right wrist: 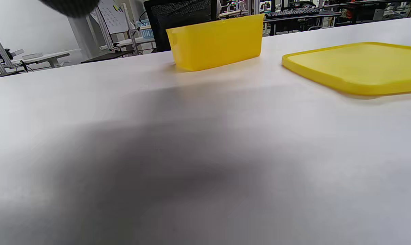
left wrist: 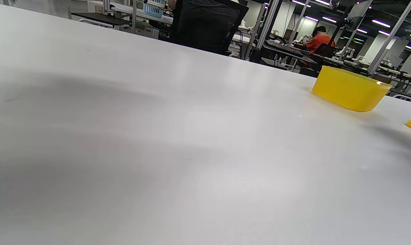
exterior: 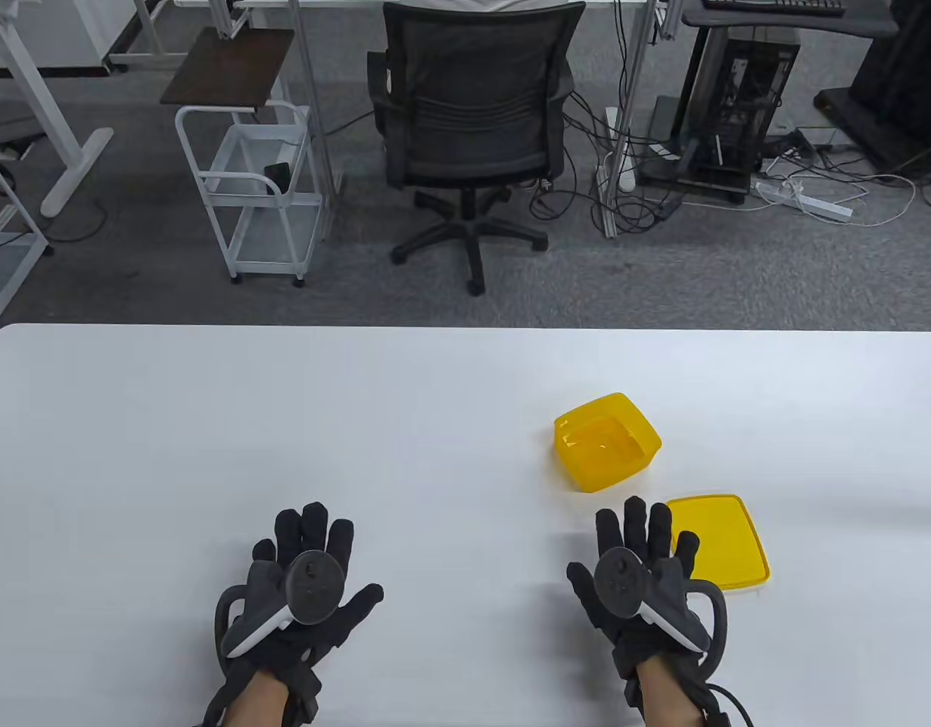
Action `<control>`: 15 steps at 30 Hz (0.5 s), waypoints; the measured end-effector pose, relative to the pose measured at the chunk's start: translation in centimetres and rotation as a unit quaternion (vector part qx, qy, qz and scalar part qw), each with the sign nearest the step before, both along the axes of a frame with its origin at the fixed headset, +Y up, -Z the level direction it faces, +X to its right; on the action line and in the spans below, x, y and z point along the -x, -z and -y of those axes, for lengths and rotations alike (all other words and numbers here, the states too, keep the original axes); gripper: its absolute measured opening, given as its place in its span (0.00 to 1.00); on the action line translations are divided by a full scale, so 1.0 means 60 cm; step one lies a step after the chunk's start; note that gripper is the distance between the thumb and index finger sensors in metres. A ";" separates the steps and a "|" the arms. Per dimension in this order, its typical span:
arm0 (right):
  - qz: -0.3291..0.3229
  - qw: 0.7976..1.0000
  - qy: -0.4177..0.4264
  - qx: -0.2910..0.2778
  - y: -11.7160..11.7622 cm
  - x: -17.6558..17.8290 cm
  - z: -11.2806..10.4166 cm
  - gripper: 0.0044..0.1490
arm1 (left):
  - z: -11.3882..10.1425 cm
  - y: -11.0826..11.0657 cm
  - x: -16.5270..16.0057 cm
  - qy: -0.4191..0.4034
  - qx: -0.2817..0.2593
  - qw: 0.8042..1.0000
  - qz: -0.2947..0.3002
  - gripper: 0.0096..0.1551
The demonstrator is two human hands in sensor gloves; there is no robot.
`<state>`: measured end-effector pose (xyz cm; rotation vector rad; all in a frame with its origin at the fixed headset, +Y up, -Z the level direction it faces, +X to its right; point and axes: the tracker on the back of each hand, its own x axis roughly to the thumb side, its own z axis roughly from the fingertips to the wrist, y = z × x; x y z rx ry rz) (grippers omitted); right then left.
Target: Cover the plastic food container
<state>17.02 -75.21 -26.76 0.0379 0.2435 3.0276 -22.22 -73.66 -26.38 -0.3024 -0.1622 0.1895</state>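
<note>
An open yellow plastic container (exterior: 607,441) stands on the white table (exterior: 359,424), right of centre. It also shows in the left wrist view (left wrist: 350,88) and the right wrist view (right wrist: 216,42). Its flat yellow lid (exterior: 723,539) lies on the table just in front and to the right of it, seen too in the right wrist view (right wrist: 358,66). My right hand (exterior: 641,545) lies flat with fingers spread, its fingers beside the lid's left edge, holding nothing. My left hand (exterior: 306,556) lies flat with fingers spread at the front left, far from both, empty.
A black office chair (exterior: 473,121) and a white trolley (exterior: 253,189) stand on the floor beyond the table's far edge. Desks and cables fill the background.
</note>
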 end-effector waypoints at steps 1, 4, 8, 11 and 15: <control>0.000 1.000 0.000 0.000 0.000 0.000 0.000 0.52 | 0.000 0.000 0.000 0.000 0.000 1.000 0.000 0.54; -0.002 1.000 0.003 -0.004 0.001 0.001 0.001 0.52 | 0.001 0.001 -0.001 -0.001 0.003 1.000 0.001 0.54; -0.004 1.000 0.002 -0.005 0.002 0.005 0.001 0.52 | 0.002 0.001 0.000 -0.004 0.006 1.000 0.000 0.54; -0.004 1.000 0.002 -0.011 0.006 0.013 -0.001 0.52 | 0.000 0.001 0.000 -0.006 0.007 1.000 -0.002 0.54; 0.003 0.999 -0.011 -0.051 0.017 0.021 -0.006 0.51 | 0.001 -0.002 -0.002 0.015 0.008 1.000 -0.017 0.54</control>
